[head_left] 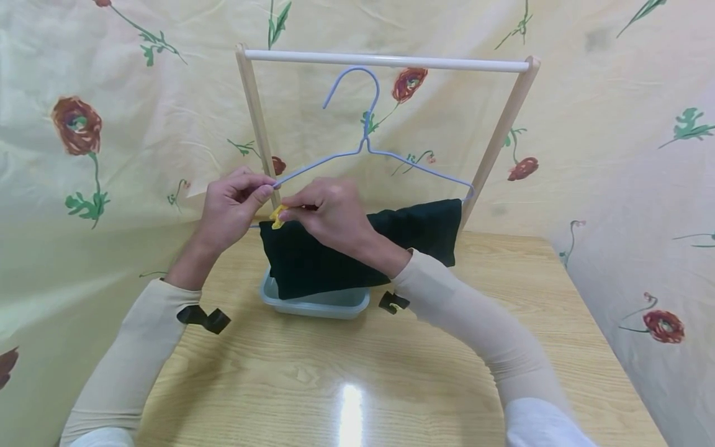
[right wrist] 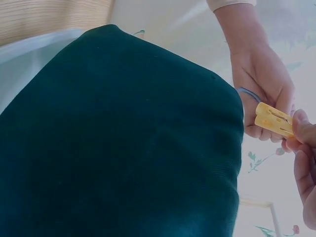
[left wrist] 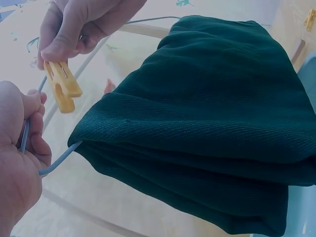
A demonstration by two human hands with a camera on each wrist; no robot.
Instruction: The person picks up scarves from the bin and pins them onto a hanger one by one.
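Observation:
A blue wire hanger (head_left: 321, 162) is held upright, its hook below the rack's rail and apart from it. My left hand (head_left: 228, 208) grips the hanger near its left corner. Over the hanger's lower bar hangs a folded dark green cloth (head_left: 416, 230). Between thumb and fingers, my right hand (head_left: 335, 214) pinches a yellow clothespin (head_left: 277, 216) close to the cloth's upper left corner. The left wrist view shows the clothespin (left wrist: 61, 89) apart from the cloth (left wrist: 207, 94), beside the hanger's bent end (left wrist: 61, 159). In the right wrist view, the clothespin (right wrist: 273, 120) points toward the left hand (right wrist: 259, 74).
A rack with a white rail (head_left: 391, 60) and wooden posts (head_left: 503, 133) stands behind the hanger. Below the cloth, a light blue basin (head_left: 321, 310) sits on the wooden table (head_left: 279, 379). Flowered fabric (head_left: 614, 186) covers the back and sides. Another yellow clothespin (left wrist: 310, 19) shows at upper right in the left wrist view.

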